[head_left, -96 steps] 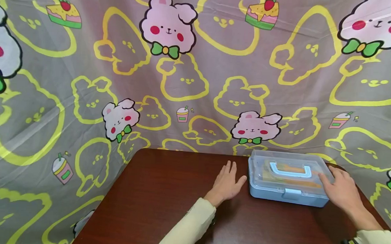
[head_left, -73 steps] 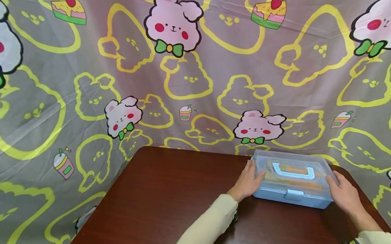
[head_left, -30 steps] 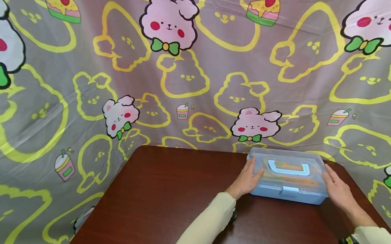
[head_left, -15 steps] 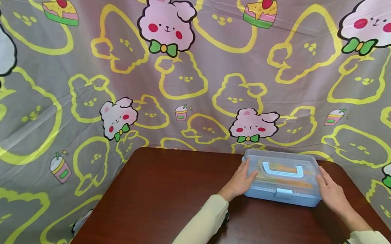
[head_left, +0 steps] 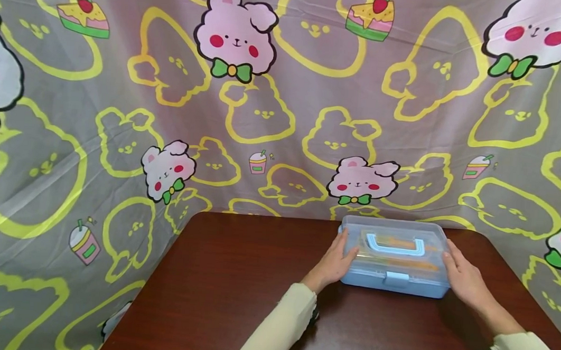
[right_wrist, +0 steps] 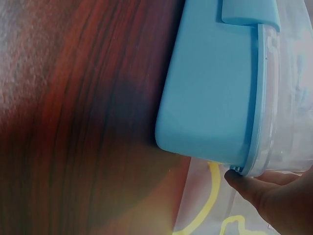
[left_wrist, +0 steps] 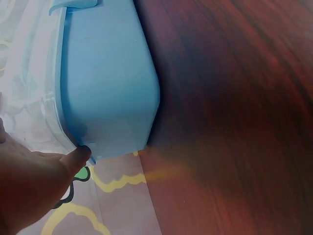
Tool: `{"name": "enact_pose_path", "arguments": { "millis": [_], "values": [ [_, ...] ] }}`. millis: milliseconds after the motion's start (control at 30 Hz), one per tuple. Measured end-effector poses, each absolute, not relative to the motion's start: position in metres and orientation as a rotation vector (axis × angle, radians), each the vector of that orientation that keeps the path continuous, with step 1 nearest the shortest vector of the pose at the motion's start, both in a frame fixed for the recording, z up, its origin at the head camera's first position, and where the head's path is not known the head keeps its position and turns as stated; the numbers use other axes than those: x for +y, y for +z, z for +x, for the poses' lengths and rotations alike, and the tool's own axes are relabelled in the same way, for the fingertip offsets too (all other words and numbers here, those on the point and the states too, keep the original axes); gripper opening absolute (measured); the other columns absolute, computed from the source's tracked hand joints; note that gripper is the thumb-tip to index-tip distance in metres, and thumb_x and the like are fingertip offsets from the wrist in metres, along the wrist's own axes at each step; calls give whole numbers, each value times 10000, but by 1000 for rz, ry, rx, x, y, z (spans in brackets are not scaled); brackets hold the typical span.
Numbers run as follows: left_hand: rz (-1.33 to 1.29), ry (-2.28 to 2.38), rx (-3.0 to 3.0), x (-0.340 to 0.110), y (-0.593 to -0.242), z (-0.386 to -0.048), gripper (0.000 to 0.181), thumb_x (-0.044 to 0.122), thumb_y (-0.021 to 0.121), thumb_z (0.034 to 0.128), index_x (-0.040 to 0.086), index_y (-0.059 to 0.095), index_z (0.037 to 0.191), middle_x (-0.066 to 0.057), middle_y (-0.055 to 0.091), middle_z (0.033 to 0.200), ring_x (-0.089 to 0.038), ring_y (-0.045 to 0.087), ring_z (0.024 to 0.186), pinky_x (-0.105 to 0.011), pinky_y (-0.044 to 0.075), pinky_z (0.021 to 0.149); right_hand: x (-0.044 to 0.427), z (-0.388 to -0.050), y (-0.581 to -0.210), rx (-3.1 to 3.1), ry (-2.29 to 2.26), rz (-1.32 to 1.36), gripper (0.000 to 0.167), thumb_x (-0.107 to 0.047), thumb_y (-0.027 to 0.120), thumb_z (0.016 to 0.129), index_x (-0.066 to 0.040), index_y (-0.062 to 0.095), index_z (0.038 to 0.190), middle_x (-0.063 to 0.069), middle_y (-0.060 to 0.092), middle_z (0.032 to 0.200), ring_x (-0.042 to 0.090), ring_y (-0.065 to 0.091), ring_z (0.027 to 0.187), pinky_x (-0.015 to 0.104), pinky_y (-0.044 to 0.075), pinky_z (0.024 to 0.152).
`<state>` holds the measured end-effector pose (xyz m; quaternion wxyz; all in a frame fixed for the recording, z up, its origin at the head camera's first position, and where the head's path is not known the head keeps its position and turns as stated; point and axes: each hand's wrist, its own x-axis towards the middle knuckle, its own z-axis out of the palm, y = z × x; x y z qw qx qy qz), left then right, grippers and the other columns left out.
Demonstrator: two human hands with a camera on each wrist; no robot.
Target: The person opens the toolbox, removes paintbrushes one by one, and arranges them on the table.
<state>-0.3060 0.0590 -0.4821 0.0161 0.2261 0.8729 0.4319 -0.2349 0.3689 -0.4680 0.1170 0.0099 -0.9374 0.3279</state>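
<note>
A light blue plastic storage box with a clear lid rests on the table, its lid down and front latch fastened. A blue handle lies folded on the lid, and orange and yellowish items show blurrily through it. My left hand touches the box's left end, fingers along the side and thumb over the lid. At the opposite end my right hand presses with fairly straight fingers. Both wrist views show a fingertip against the lid's rim, with the left hand and right hand partly out of frame.
The dark reddish-brown table extends left and forward of the box. A grey cloth printed with rabbits, cakes and drinks hangs behind the table and along both sides. The box stands near the table's far edge.
The left hand has come over to the box's left end, the right hand staying at the right end. Between both hands, the box has slid left along the table.
</note>
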Motion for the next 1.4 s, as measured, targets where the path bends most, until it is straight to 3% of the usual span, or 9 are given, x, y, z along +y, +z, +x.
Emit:
{"name": "enact_pose_path", "arguments": {
  "millis": [500,833,1400],
  "values": [
    [770,1288,2740,30,-478,-296,700,531,329,989,150,109,1533,-71,138,1568,-185,126,1416,-383,194,1113,345,-230,-465,-2776,950,71,596,-334,212,1048,32,49,1490,419,235,1386,616,276,1194,691,258,904],
    [809,1278,2769,13,-482,-294,677,467,355,1005,107,121,1529,-142,174,1551,-255,169,1408,-398,204,1109,329,-227,-468,-2758,967,113,605,-330,216,1050,64,55,1480,421,226,1391,598,266,1219,685,238,937],
    [799,1270,2763,-13,-480,-286,655,419,348,1020,84,100,1526,-184,129,1552,-261,128,1414,-427,185,1112,308,-228,-467,-2783,954,153,622,-355,228,1046,51,64,1487,398,238,1410,569,284,1237,669,255,950]
  ]
}}
